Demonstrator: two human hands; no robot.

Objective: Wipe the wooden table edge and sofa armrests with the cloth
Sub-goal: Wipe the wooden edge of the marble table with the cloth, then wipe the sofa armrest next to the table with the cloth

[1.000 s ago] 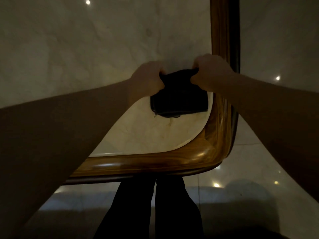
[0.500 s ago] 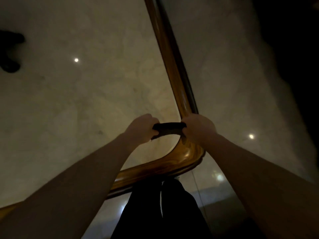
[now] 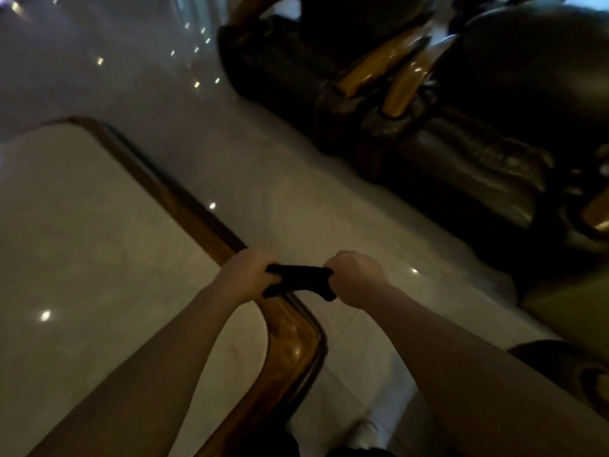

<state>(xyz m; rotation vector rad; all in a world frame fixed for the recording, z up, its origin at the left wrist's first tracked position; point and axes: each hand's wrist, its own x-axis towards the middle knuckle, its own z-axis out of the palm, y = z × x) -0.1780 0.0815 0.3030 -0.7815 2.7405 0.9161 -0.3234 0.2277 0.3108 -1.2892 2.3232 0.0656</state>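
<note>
A dark cloth (image 3: 298, 280) is stretched between both my fists above the table's right edge. My left hand (image 3: 245, 275) grips its left end over the wooden table edge (image 3: 184, 199). My right hand (image 3: 354, 278) grips its right end out over the floor. The rounded wooden corner (image 3: 293, 351) lies just below the cloth. Dark sofas fill the upper right, with glossy wooden armrests (image 3: 400, 90) between them.
The table has a pale marble top (image 3: 92, 245). A light glossy floor (image 3: 280, 166) runs between table and sofas. A dark round object (image 3: 566, 367) sits at the right edge. My dark trouser legs show at the bottom.
The view has swung up and to the right, bringing the sofas in. My hands lifted the cloth off the marble top and now hold it taut, shifted right past the wooden edge.
</note>
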